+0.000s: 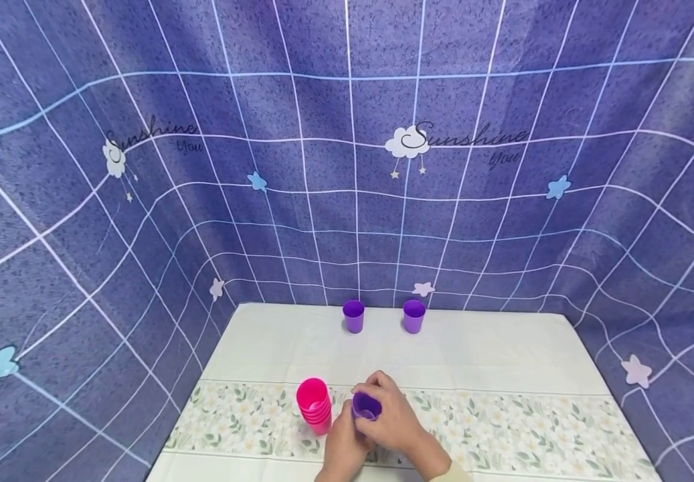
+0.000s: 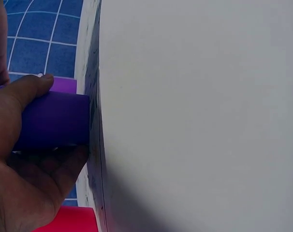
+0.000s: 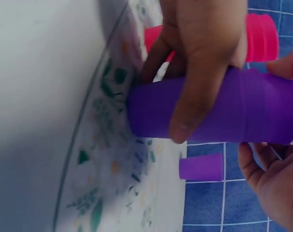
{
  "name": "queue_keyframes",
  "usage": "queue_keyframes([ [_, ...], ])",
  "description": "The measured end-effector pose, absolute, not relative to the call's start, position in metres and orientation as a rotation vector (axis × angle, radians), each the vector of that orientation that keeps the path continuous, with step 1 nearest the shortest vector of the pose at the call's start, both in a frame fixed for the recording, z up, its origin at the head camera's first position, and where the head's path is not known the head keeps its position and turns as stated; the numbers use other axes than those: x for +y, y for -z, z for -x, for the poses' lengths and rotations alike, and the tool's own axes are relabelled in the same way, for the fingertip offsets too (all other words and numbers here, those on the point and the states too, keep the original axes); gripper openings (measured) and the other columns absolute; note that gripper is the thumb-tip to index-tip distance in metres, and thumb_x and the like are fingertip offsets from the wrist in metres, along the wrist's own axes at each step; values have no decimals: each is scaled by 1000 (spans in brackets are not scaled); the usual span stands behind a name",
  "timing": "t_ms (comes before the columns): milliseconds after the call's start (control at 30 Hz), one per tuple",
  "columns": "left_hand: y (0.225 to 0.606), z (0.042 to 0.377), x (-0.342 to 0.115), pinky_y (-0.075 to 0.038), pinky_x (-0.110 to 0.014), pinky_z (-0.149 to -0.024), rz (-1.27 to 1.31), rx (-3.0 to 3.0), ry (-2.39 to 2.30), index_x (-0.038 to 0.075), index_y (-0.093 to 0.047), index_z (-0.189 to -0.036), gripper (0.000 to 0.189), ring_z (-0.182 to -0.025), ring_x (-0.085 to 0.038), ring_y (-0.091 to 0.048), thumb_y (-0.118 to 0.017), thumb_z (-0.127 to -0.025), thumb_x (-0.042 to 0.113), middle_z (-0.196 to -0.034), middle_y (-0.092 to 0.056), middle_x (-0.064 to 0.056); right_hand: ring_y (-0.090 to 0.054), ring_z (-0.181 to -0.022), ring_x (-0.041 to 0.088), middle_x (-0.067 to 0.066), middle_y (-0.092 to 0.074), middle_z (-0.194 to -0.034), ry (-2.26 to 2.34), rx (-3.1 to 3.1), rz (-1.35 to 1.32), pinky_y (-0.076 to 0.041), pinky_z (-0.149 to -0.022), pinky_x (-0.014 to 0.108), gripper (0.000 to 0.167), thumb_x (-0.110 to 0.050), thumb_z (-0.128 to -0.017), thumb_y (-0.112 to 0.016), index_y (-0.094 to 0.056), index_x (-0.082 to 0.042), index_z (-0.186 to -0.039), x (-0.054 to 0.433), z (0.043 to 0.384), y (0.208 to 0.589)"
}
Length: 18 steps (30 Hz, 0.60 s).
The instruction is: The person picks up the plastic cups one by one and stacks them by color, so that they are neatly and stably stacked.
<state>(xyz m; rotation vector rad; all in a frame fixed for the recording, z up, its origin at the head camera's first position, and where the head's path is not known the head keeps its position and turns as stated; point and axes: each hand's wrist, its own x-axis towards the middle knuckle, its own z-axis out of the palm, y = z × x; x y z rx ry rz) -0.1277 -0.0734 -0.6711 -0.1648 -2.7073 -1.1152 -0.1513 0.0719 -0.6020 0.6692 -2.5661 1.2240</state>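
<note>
In front of me stands a stack of nested purple cups (image 1: 367, 404), its open end up. My left hand (image 1: 345, 445) grips the lower part of this stack, thumb on one side and fingers on the other. In the right wrist view the purple stack (image 3: 228, 106) shows a ridge where one cup sits inside another. My right hand (image 1: 396, 418) holds the upper rim between thumb and fingers. The stack's base is close over the floral table band. Just left of the hands stands a stack of nested pink cups (image 1: 314, 406), which neither hand holds.
Two single purple cups stand upright at the table's back edge, one on the left (image 1: 354, 317) and one on the right (image 1: 414, 317). A white tablecloth (image 1: 286, 348) with a floral band covers the table. Purple gridded curtains (image 1: 322, 161) enclose the back and sides.
</note>
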Motion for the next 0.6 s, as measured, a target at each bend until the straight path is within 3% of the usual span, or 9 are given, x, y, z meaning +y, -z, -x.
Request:
queue_keyframes([
  [233, 672, 126, -69, -64, -42, -88, 141, -2705, 1135, 16, -60, -123, 49, -102, -23, -77, -84, -80, 23, -108, -79, -4, -56, -99, 5, -11, -57, -112, -1177, -2587, -711, -56, -84, 23, 43, -31, -75, -83, -75, -26, -117, 76, 147, 612],
  [467, 672, 129, -68, -65, -42, -82, 124, -2669, 1076, 12, -61, -122, 54, -95, -26, -78, -87, -76, 21, -102, -79, -8, -55, -110, 9, -8, -57, -120, -1203, -2598, -794, -58, -91, 29, 45, -40, -83, -85, -73, -25, -123, 79, 150, 611],
  [600, 673, 128, -69, -65, -43, -84, 108, -2674, 1058, 11, -61, -127, 59, -99, -27, -78, -87, -76, 25, -106, -80, -10, -56, -114, 11, -7, -56, -123, -1275, -2631, -806, -58, -95, 31, 46, -41, -84, -86, -72, -28, -127, 79, 151, 610],
])
